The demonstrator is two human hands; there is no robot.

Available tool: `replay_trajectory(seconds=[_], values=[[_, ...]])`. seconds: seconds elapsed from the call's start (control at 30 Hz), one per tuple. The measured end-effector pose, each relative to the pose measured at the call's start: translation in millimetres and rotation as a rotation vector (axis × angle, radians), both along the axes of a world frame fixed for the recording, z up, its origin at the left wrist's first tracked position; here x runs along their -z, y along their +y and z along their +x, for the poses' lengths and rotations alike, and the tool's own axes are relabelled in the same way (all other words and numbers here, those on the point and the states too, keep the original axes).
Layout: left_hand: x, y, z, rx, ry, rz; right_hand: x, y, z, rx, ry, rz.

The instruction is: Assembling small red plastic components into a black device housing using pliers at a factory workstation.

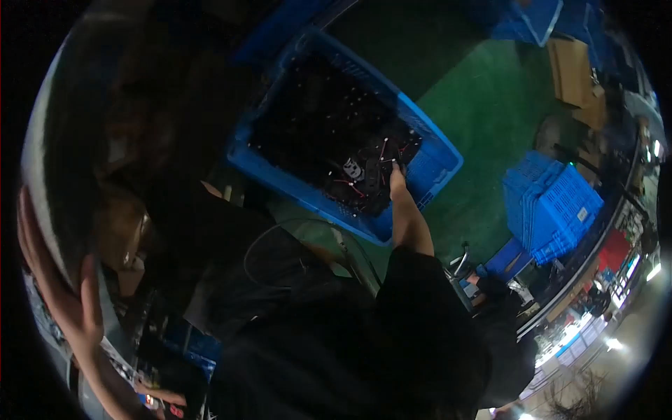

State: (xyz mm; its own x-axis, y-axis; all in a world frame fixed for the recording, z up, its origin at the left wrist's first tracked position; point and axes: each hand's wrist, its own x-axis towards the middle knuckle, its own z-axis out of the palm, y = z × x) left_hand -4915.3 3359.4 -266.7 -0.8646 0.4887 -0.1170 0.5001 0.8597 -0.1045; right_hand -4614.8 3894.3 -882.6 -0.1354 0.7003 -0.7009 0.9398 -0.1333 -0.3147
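Observation:
My right hand (397,180) reaches down into a large blue plastic crate (442,155), near its right side. Its thumb lies over the dark contents, and the fingers are bent out of sight, closed at the edge of a black part (372,176) with thin red wires around it. What exactly they grip cannot be made out. Beside that part shows a small grey-white piece (352,168). Many black parts with small white tips (315,112) fill the crate. At the far left my left hand (73,308) rests with stretched fingers along the edge of a pale grey surface (43,140).
Stacked blue crates (549,203) stand to the right on the green floor (476,98). Cardboard boxes (570,70) are at the upper right, by more blue crates (539,21). A lit workbench (570,336) runs along the lower right. Another person's forearm (161,395) shows at the lower left.

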Motion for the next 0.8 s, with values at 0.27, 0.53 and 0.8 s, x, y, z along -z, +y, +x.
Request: replay_trajectory(seconds=[0.27, 0.53, 0.8], values=[[-17, -88, 47, -0.511, -0.092, 0.365, -24, -32, -27, -0.156, -0.186, 0.081], [-33, -104, 67, -0.645, -0.213, 0.440, -63, -95, -60, -0.569, -0.386, -0.006], [-33, -115, 57, -0.590, -0.195, 0.378, -47, -94, -71, -0.422, -0.224, -0.028]])
